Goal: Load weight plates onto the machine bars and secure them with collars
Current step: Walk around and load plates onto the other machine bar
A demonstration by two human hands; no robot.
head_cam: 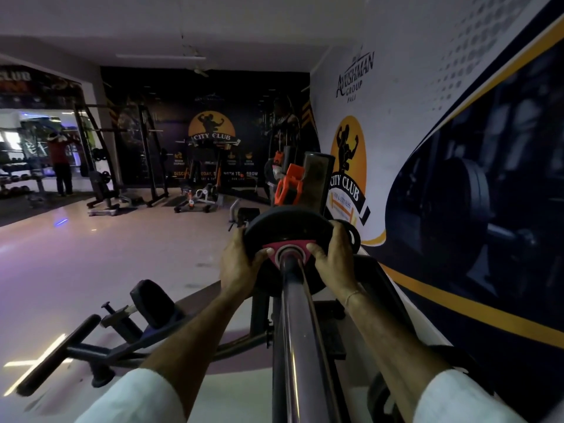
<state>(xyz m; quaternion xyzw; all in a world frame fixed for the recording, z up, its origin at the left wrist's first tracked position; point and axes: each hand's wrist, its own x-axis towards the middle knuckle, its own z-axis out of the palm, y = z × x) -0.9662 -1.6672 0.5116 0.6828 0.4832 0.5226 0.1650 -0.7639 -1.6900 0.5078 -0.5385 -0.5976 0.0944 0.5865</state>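
A black weight plate [283,225] with a pink hub sits on the shiny steel machine bar [297,315], which runs from the frame's bottom up to the plate's centre. My left hand [241,261] grips the plate's left rim, thumb on the pink hub. My right hand [334,254] grips its right rim the same way. An orange collar [288,187] sits just beyond the plate on the machine's upright, and a second orange collar [277,157] shows farther back.
The printed wall [457,148] runs close along the right. The machine's black frame, a padded roller [152,303] and a handle bar [58,352] lie low on the left. Racks and benches stand at the far end, and a person [61,166] stands far left.
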